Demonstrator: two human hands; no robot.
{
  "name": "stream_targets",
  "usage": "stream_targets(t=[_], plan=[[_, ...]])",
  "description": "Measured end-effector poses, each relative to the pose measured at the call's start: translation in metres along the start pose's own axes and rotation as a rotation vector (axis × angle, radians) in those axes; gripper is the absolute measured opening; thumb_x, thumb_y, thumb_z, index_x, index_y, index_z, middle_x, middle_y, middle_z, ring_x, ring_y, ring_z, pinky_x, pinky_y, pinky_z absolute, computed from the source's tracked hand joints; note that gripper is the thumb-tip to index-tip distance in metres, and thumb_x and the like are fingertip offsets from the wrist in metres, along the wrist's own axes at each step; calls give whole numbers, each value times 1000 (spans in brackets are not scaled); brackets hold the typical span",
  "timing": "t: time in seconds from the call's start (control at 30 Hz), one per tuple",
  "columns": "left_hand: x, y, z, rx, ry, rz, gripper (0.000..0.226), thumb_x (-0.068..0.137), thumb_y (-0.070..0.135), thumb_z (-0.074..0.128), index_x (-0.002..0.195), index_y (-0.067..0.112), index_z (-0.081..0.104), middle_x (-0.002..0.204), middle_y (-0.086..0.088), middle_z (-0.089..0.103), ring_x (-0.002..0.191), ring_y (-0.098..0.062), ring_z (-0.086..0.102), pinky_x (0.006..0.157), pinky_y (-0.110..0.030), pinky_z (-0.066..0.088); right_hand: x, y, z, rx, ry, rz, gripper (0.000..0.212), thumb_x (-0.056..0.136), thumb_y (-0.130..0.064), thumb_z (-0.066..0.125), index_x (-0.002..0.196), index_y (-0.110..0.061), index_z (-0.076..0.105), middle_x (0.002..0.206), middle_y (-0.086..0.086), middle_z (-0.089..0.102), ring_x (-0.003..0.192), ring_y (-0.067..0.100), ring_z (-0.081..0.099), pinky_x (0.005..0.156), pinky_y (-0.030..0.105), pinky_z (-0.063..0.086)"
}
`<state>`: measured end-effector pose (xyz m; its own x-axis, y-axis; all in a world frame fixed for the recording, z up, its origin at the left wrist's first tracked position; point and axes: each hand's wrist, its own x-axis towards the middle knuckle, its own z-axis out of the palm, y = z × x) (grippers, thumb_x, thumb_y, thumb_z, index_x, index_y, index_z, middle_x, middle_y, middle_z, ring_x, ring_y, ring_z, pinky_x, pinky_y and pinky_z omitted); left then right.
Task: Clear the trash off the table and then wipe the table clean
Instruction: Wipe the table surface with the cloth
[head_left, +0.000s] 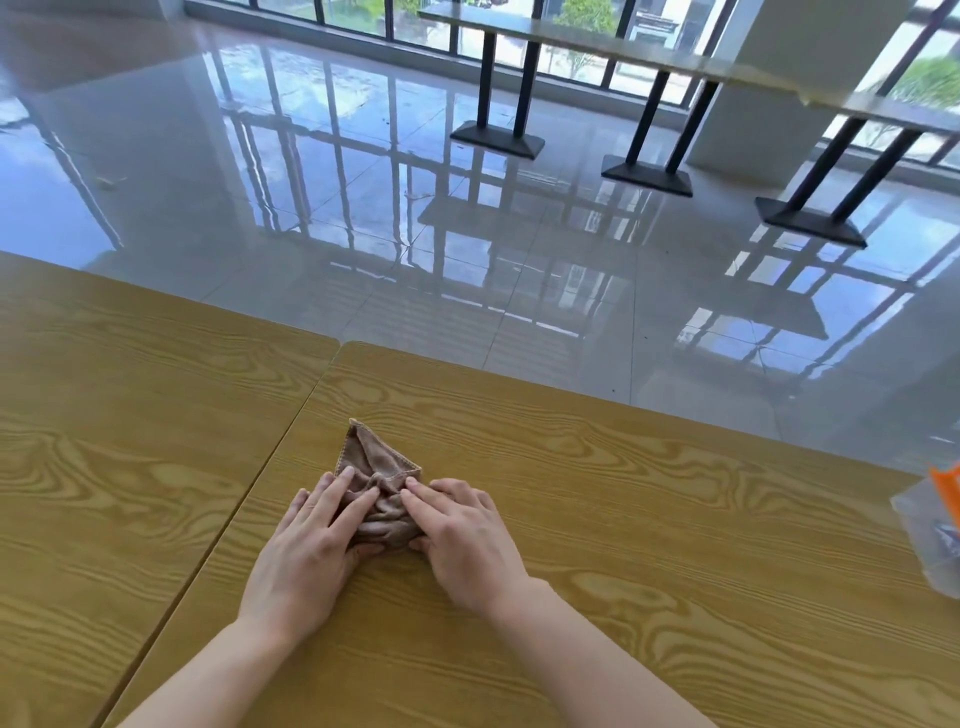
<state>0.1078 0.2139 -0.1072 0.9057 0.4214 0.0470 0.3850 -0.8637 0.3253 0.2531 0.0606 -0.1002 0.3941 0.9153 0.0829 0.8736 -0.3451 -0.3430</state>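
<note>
A small brown cloth (376, 462) lies bunched on the wooden table (623, 519), a pointed corner sticking out away from me. My left hand (306, 545) presses on its left side with fingers spread flat. My right hand (462, 535) presses on its right side, the thumb tucked under the cloth's near edge. Both hands pinch the crumpled fabric between them. A clear plastic bag (930, 530) with an orange piece on it sits at the table's right edge, partly cut off by the frame.
A second wooden table (130, 441) butts against the left side, with a narrow seam between them. Beyond the far edge is glossy tiled floor (467, 234). Long tables on black pedestal legs (498, 140) stand by the windows.
</note>
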Motion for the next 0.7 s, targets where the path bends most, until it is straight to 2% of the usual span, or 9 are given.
stream_targets(t=[0.2,0.5,0.7], plan=[[30,-20,0,-17,-2,-22,62,96,36,56,152,31,30,163,-4,19,151,-21,9,123,-38,11,34,1,5,-28,8,33,53,98,-15,45,150,-19,39,155,-5,43,140,23,31,111,40,29],[56,-38,0,-28,6,-18,59,99,29,51,153,31,27,163,-5,16,151,-21,4,123,-38,7,62,1,10,-69,36,92,54,96,-12,47,148,-21,40,152,-6,46,136,23,37,107,40,33],[67,-41,-1,22,-53,-51,58,102,39,42,154,36,16,165,-1,8,151,-19,-4,123,-38,2,70,-4,7,-58,8,147,52,99,-11,42,150,-21,39,154,-6,43,134,23,36,105,41,33]])
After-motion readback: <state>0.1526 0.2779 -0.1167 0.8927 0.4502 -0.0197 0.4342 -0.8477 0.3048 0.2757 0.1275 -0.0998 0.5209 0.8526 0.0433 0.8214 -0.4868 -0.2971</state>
